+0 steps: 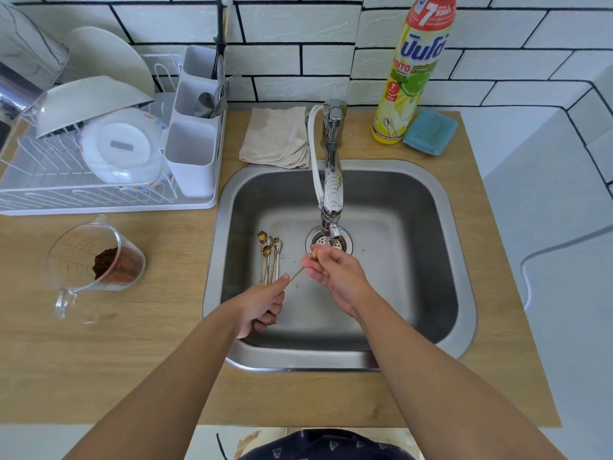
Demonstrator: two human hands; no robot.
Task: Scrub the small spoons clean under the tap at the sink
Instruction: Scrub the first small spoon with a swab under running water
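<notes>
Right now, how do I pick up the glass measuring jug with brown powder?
Grip the clear glass measuring jug by its loop handle, coming from the near side. It lies tipped with the handle pointing toward you, spout away.

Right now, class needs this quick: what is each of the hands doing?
Left hand: pinches the handle of the gold spoon.
Right hand: fingers pinch that spoon's bowl end.

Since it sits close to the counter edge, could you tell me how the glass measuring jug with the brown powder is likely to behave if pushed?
The glass measuring jug already lies tilted on the wooden counter, so a push would probably roll or rock it. The brown powder sits near its mouth and may spill. Being clear glass, it looks fragile if knocked off.
</notes>
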